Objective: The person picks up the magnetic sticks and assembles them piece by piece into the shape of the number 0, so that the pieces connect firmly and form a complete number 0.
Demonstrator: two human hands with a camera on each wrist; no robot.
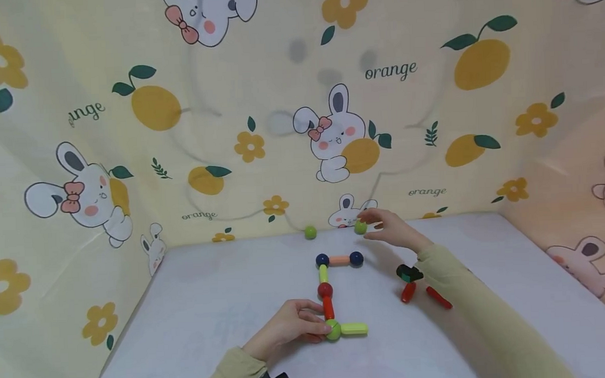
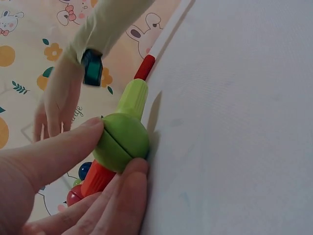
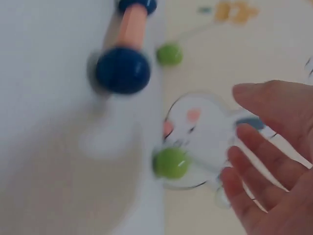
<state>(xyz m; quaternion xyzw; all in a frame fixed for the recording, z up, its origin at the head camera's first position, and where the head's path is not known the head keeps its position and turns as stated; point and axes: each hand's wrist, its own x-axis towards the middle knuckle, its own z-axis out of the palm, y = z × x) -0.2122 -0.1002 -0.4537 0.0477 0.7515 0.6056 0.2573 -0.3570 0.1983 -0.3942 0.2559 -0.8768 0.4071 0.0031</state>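
Observation:
My left hand [image 1: 293, 326] pinches a green ball [image 2: 122, 142] between thumb and fingers, at the near end of a joined chain. From that ball a yellow-green rod [image 1: 354, 329] points right and a red rod [image 1: 328, 307] runs away to a red ball [image 1: 325, 290]. Beyond it come a yellow-green rod [image 1: 323, 274], a dark blue ball [image 1: 322, 260], a peach rod [image 1: 339, 260] and another dark blue ball [image 3: 123, 70]. At the back, my right hand [image 1: 395, 230] reaches with spread fingers beside a loose green ball [image 3: 171, 163], with a gap between them.
Another loose green ball [image 1: 310, 232] lies at the table's back edge, against the printed curtain [image 1: 282, 173]. Two loose red rods [image 1: 408, 292] lie on the white table [image 1: 226, 303], close to the right forearm. Dark bands circle both wrists.

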